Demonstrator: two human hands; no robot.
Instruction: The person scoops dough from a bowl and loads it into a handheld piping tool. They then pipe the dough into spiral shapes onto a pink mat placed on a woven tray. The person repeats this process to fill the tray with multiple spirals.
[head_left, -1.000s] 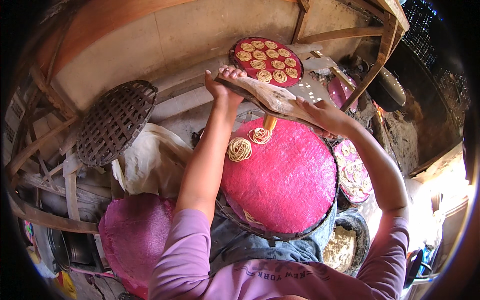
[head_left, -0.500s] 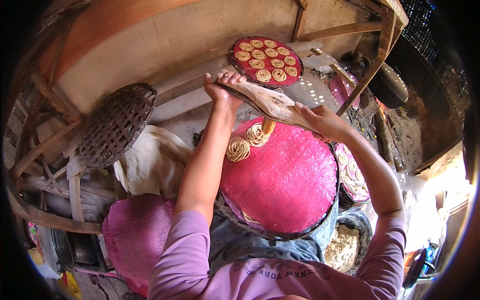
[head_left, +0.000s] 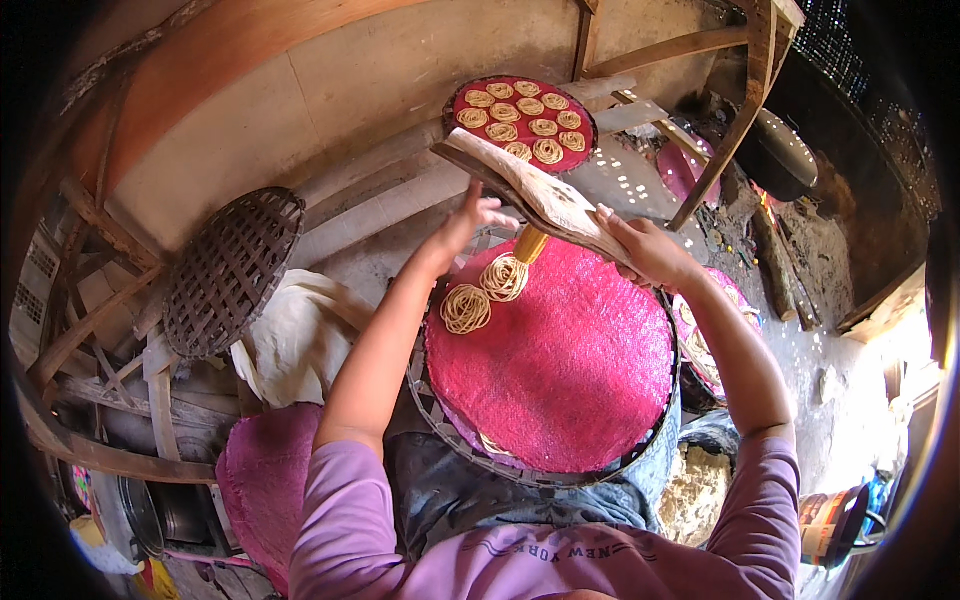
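My right hand [head_left: 655, 250] is wrapped round the right end of a worn, dough-smeared wooden hand press [head_left: 545, 192]. Beneath the board a brass tube [head_left: 531, 245] points down. My left hand [head_left: 470, 225] is just below the press's left end, fingers apart and not wrapped round it. The press hangs over a round tray covered in bright pink mesh [head_left: 570, 380], which rests on my lap. Two coils of pale dough strands lie on its left part: one coil [head_left: 504, 277] beside the tube, another coil [head_left: 466, 309] nearer me. Whether strands hang from the tube cannot be made out.
Another pink round tray [head_left: 466, 93] bears several coils by the wall. At left stand a dark woven basket tray [head_left: 235, 270], pale cloth [head_left: 300, 335] and purple-pink mesh [head_left: 265, 475]. Right of my lap are a coil-filled tray [head_left: 718, 372] and a tub of pale matter [head_left: 693, 485].
My left hand has let go of the press's left end and dropped below it, fingers opening. My right hand keeps its grip. The view has shifted slightly.
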